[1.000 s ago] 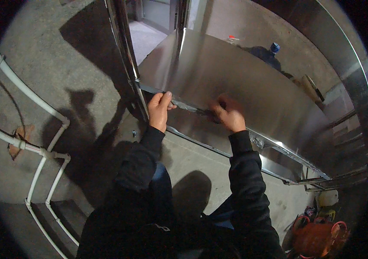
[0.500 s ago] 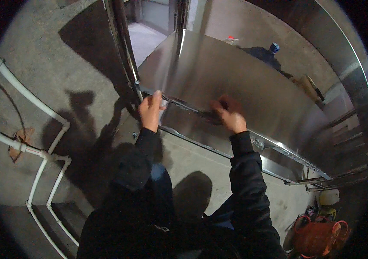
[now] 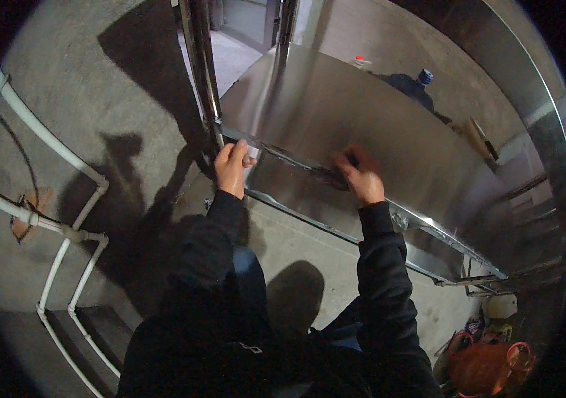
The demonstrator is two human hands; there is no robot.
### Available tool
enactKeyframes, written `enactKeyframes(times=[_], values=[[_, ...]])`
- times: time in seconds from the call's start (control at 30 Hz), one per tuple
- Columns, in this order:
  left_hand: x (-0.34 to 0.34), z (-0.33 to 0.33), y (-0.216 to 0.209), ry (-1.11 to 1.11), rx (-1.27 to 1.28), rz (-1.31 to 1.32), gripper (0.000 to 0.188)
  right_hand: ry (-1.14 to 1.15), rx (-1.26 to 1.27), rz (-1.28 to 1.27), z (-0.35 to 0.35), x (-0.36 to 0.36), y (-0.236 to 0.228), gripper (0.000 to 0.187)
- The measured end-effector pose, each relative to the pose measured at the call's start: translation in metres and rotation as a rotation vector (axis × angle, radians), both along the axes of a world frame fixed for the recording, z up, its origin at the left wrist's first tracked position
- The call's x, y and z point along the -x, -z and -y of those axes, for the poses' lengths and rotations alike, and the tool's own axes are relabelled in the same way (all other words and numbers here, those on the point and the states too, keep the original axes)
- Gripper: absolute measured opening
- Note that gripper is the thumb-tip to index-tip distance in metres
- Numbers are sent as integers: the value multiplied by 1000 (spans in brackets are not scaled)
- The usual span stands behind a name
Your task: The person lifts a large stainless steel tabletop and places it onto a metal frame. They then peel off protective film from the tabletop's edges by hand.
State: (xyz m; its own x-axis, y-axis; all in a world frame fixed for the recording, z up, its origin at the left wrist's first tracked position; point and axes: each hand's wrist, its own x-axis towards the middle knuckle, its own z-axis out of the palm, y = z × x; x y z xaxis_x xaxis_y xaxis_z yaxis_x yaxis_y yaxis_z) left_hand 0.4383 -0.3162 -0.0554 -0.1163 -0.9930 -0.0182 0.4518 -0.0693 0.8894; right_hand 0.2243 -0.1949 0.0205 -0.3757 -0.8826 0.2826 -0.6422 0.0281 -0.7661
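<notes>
A wide brushed steel panel [image 3: 309, 106] lies in front of me, its near edge carrying a rough, crinkled silvery strip [image 3: 289, 159]. At the left end of that edge, my left hand [image 3: 231, 174] is closed round a small whitish piece [image 3: 253, 152]; its exact kind does not show. Farther right along the same edge is my right hand [image 3: 364, 180]. Its fingers are smeared by motion, so whether they grip anything cannot be made out. A second steel surface [image 3: 296, 196] sits below the panel's edge.
Upright steel posts [image 3: 200, 60] rise at the panel's far left. White pipes [image 3: 51, 126] run along the left wall. On the floor at lower right sits an orange bag [image 3: 485, 365] beside a pale container [image 3: 502, 305]. Beyond the panel are a blue-capped bottle [image 3: 425, 77] and a brush-like tool [image 3: 484, 139].
The view has shifted slightly. Both hands stay at the panel's near edge, the left still round the whitish piece; the right remains blurred at nearly the same spot.
</notes>
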Motion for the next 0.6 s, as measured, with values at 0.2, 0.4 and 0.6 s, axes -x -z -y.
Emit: enactKeyframes(times=[0.2,0.4,0.6], values=[[16,-11,-15,10,81,192,24,21,13,-66,1,3,6,24],[21,-9,-18,104,32,120,18,32,1,-46,2,6,8,25],[17,-5,-2,105,128,54,17,19,22,19,1,2,7,24]])
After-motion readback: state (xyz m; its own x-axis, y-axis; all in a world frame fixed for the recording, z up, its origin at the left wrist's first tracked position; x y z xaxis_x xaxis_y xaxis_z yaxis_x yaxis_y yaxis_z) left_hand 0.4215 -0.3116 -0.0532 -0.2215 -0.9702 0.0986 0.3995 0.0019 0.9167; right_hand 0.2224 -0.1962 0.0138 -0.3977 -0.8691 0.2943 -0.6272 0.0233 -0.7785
